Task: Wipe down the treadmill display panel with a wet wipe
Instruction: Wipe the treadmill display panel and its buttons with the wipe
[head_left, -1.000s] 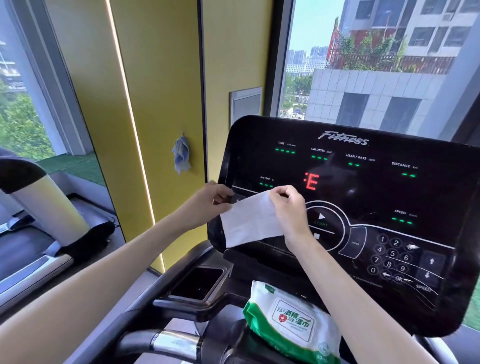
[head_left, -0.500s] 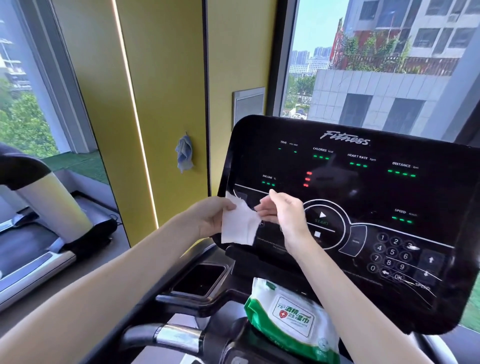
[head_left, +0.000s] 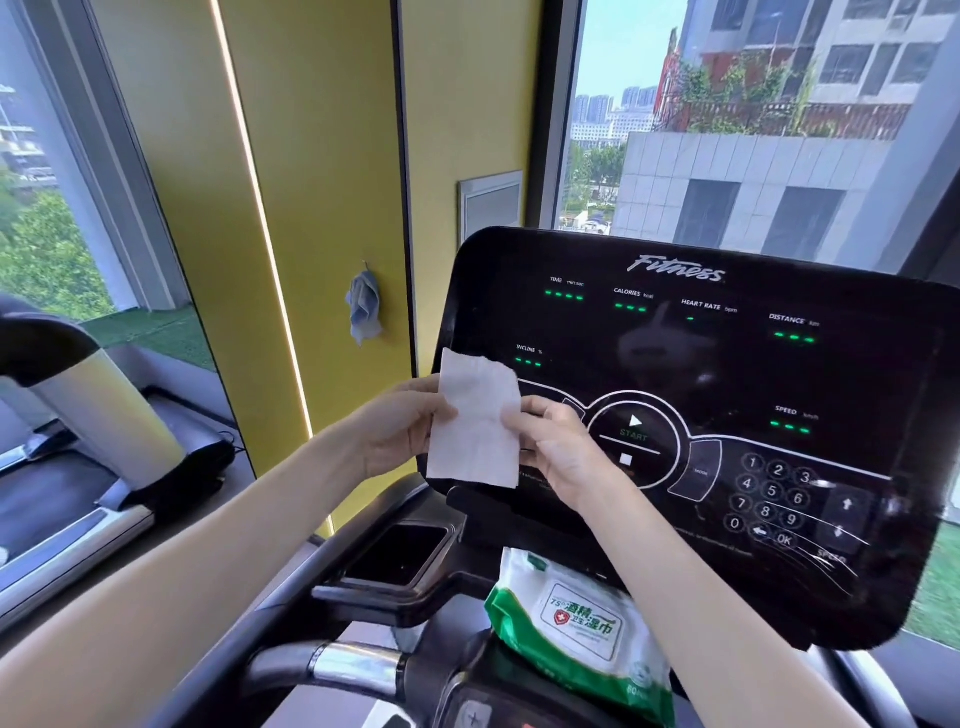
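Note:
A white wet wipe (head_left: 475, 421), folded into a tall narrow rectangle, is held upright in front of the lower left corner of the black treadmill display panel (head_left: 727, 364). My left hand (head_left: 400, 431) pinches its left edge and my right hand (head_left: 556, 441) pinches its right edge. The panel shows green readouts, a round START button and a number keypad at the lower right. Whether the wipe touches the panel I cannot tell.
A green and white wet wipe pack (head_left: 582, 629) lies on the console ledge below the panel. A black cup holder tray (head_left: 395, 558) sits to its left, above a chrome handlebar (head_left: 343, 670). A blue cloth (head_left: 363, 306) hangs on the yellow wall. Another treadmill (head_left: 67, 415) stands at the left.
The wipe went from spread wide between both hands to folded narrow and upright. Both hands came closer together. The red reading in the panel's middle has gone out.

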